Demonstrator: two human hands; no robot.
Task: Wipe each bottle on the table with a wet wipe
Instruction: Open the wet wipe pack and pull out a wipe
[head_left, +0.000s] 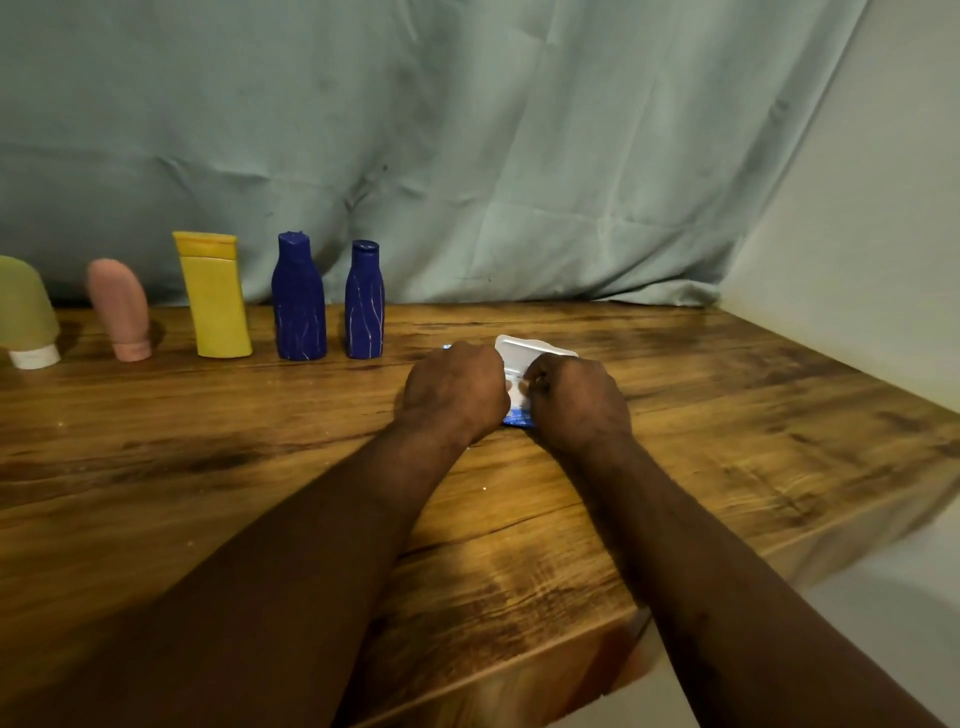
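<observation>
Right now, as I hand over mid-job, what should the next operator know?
Left hand grips the wet wipe pack, steadying it on the table.
Right hand pinches at the pack's opening; white lid flipped up.
Bottles in a row, back left: green bottle, pink bottle, yellow bottle, taller blue bottle, shorter blue bottle.
Done: pack opened. Left: draw a wipe, wipe all five.

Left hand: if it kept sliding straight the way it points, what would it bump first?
Probably the raised white lid of the wet wipe pack, just beyond the left hand, which grips that pack. Depth is hard to judge.
</observation>
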